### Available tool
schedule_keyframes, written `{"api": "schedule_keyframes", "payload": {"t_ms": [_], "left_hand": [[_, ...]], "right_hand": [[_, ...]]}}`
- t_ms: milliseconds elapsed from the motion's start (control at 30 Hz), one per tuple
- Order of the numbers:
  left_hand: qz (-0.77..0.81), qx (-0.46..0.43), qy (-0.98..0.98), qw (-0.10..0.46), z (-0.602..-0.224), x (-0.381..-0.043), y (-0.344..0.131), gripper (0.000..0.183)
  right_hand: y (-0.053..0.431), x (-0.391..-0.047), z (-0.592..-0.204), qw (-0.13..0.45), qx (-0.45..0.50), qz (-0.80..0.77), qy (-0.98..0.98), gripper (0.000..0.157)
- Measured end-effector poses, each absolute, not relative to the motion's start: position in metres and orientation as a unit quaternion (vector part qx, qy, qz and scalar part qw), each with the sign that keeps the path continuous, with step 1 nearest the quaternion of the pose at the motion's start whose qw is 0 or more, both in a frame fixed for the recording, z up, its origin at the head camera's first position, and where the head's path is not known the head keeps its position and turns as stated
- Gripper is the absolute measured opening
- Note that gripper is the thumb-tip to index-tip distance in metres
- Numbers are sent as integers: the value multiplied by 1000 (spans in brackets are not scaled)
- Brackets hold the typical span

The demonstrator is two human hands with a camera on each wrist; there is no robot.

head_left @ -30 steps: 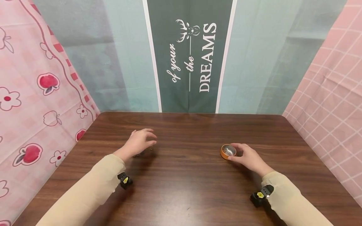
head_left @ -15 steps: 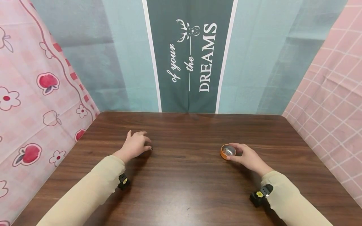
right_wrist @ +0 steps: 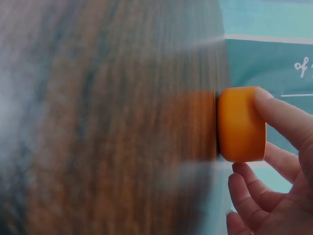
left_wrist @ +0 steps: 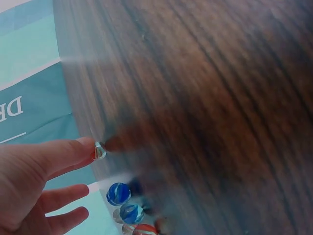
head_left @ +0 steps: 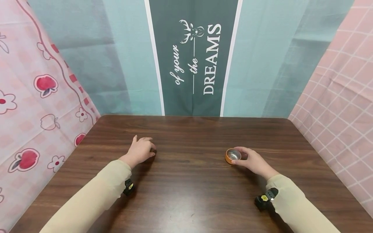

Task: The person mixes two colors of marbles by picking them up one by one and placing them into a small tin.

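Observation:
My left hand (head_left: 141,151) is low over the left side of the table, pinching a clear glass marble (left_wrist: 100,151) between thumb and forefinger. Beside it in the left wrist view sit more marbles: a blue one (left_wrist: 119,194), a blue and clear one (left_wrist: 131,213) and a red one (left_wrist: 145,229). The hand hides them all in the head view. On the right, my right hand (head_left: 254,161) holds a small orange cup (right_wrist: 240,125) upright on the table, thumb and fingers at its rim. Its silvery inside (head_left: 234,154) shows from above.
The brown wooden table (head_left: 186,187) reaches back to a teal cloth (head_left: 192,97) with white lettering. A pink fruit-print cloth (head_left: 43,106) hangs at the left, and a pink checked cloth (head_left: 335,106) at the right.
My left hand has come down and a little left, and its thumb and forefinger have closed on the marble. The right hand and the cup have stayed in place.

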State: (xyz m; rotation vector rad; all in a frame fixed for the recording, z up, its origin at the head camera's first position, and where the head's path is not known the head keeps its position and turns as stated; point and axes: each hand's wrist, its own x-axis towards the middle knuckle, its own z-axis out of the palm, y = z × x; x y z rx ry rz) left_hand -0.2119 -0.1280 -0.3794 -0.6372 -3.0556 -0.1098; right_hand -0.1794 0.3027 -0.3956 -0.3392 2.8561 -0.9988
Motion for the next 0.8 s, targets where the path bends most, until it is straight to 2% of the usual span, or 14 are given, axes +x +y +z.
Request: {"api": "schedule_keyframes", "payload": {"t_ms": [800], "left_hand": [[-43,-207,-977,23,-387,-213,-130,11]], "right_hand": [[301,-180,-395,53,-104,-324,939,65]]}}
